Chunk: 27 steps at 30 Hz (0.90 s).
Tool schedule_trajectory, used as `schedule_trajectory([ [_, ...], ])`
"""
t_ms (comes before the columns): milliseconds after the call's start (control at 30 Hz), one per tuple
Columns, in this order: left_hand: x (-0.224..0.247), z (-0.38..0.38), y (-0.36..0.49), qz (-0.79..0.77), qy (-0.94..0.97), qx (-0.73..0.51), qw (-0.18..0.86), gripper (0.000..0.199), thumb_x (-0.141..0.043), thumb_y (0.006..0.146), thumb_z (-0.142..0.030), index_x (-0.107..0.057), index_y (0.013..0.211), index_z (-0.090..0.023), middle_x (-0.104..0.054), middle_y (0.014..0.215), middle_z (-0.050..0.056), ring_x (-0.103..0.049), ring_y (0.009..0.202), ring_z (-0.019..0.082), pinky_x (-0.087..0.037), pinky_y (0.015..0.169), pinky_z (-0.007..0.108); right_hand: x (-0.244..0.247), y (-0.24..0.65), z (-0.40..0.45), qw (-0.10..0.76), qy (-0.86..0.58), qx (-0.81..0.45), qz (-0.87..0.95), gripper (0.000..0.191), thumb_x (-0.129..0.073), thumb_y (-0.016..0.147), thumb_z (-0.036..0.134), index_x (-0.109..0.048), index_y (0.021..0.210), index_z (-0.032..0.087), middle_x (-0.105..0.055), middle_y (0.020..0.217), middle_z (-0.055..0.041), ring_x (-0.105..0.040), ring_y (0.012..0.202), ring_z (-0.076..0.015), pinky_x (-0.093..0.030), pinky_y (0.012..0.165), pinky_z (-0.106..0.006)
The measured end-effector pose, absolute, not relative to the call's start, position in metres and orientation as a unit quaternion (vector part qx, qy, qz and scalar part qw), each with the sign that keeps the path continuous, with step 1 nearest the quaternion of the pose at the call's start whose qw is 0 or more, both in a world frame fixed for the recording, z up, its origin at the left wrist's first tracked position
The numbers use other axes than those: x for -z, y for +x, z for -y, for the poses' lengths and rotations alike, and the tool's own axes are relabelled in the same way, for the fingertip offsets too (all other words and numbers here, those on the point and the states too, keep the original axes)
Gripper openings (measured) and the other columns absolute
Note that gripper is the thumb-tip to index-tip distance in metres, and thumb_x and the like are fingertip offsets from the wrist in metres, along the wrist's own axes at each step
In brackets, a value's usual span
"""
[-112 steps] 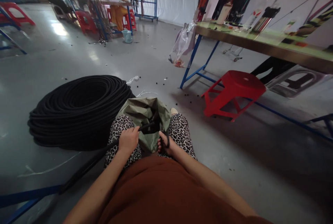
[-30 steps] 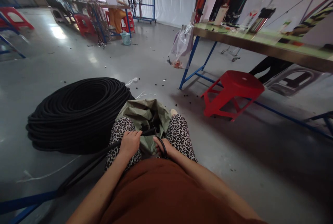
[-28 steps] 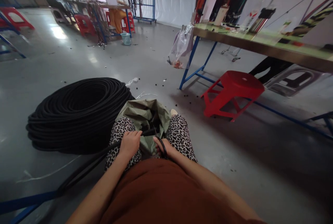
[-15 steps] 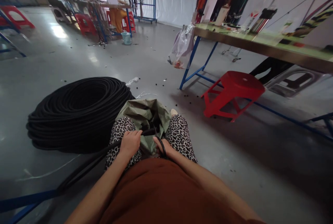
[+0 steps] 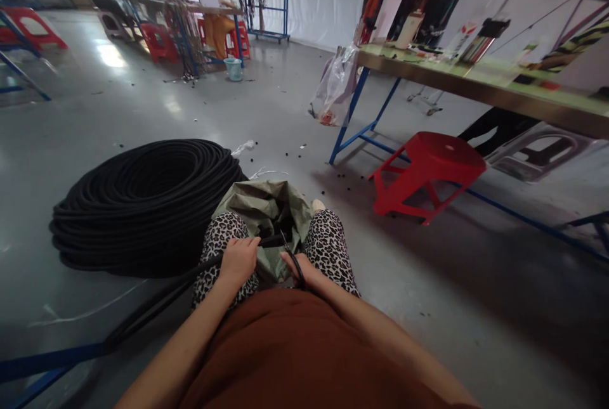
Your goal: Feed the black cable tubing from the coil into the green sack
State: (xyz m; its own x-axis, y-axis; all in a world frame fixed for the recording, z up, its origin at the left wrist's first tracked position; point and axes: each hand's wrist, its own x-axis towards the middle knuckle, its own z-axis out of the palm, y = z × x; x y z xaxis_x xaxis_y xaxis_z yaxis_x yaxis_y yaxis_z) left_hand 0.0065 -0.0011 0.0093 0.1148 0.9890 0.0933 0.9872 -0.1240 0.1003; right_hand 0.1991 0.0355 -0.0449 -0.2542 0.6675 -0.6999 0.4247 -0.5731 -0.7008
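My left hand (image 5: pixel 240 260) is closed around a thick black cord (image 5: pixel 208 265), whose end sticks out to the right past my fingers. In my right hand (image 5: pixel 303 269) is a pair of scissors (image 5: pixel 297 269) with black handles; the blades point up beside the cord's end. Whether the blades touch the cord I cannot tell. Below both hands, a green sack (image 5: pixel 247 196) stands open between my knees with dark pieces inside. A large coil of black cord (image 5: pixel 143 206) lies on the floor to the left.
A red stool (image 5: pixel 428 171) stands at the right by a long worktable (image 5: pixel 476 89). From the table's corner hangs a clear plastic bag (image 5: pixel 335 89). A blue metal bar (image 5: pixel 52 361) is at the lower left. Several people sit at other tables.
The view has shifted very slightly. My left hand still grips the cord, and the scissors stay by its end with little visible movement.
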Motion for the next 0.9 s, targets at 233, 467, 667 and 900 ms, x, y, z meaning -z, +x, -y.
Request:
schedule_trajectory([
  [233, -0.005, 0.0, 0.005, -0.659, 0.75, -0.063, 0.0, 0.039, -0.038, 0.094, -0.022, -0.068, 0.119, -0.016, -0.074, 0.101, 0.014, -0.066, 0.093, 0.028, -0.041, 0.085, 0.044, 0.035, 0.199, -0.034, 0.074, -0.613, -0.624, 0.478, 0.054, -0.054, 0.096, 0.052, -0.044, 0.053, 0.021, -0.04, 0.039, 0.0027, -0.039, 0.034, -0.0112, -0.036, 0.038, -0.025],
  [467, -0.008, 0.0, 0.007, -0.666, 0.743, -0.069, 0.007, 0.037, -0.04, 0.093, -0.021, -0.069, 0.116, -0.016, -0.074, 0.1, 0.015, -0.067, 0.094, 0.027, -0.042, 0.085, 0.044, 0.033, 0.203, -0.034, 0.058, -0.618, -0.6, 0.504, 0.054, -0.052, 0.096, 0.053, -0.048, 0.053, 0.02, -0.041, 0.04, 0.0017, -0.045, 0.039, -0.0125, -0.037, 0.044, -0.024],
  [667, -0.013, 0.0, 0.009, -0.671, 0.74, -0.046, 0.003, 0.037, -0.039, 0.094, -0.02, -0.068, 0.115, -0.016, -0.074, 0.101, 0.015, -0.067, 0.096, 0.028, -0.041, 0.086, 0.044, 0.041, 0.205, -0.032, 0.068, -0.614, -0.601, 0.508, 0.054, -0.056, 0.094, 0.053, -0.05, 0.053, 0.019, -0.041, 0.038, 0.0019, -0.046, 0.039, -0.012, -0.033, 0.044, -0.023],
  [900, -0.011, 0.0, 0.008, -0.669, 0.742, -0.038, -0.003, 0.036, -0.039, 0.094, -0.021, -0.068, 0.114, -0.015, -0.073, 0.1, 0.015, -0.067, 0.096, 0.028, -0.04, 0.085, 0.043, 0.035, 0.206, -0.032, 0.048, -0.609, -0.595, 0.522, 0.054, -0.053, 0.096, 0.048, -0.048, 0.051, 0.019, -0.041, 0.036, 0.0025, -0.045, 0.036, -0.0113, -0.033, 0.042, -0.022],
])
